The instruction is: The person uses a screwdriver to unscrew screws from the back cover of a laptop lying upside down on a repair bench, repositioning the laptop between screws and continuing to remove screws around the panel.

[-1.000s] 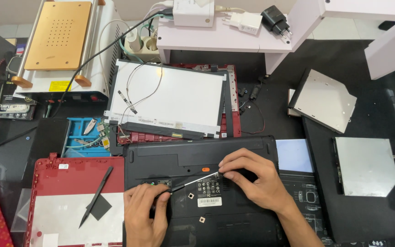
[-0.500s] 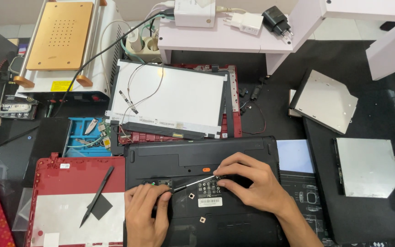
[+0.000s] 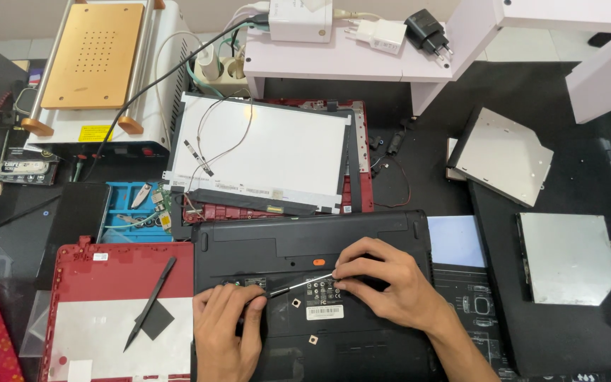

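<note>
Right hand pinches thin screwdriver, tip at near-left of black laptop base; left hand grips around tip. Tool seems light, stiff, slippery: hold handle end.

hands on laptop — screwdriver

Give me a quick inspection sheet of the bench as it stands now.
Surface: dark bench mat, crowded.
Job's things: black laptop base, underside up; thin screwdriver laid across it.
Clutter: red lid with black pry tool; bare screen panel; two optical drives; blue parts tray.
Grips: left hand at the screwdriver tip; right hand pinching its handle.
Cables: black lead; thin wires on the panel.
Surroundings: heating machine, chargers.
</note>
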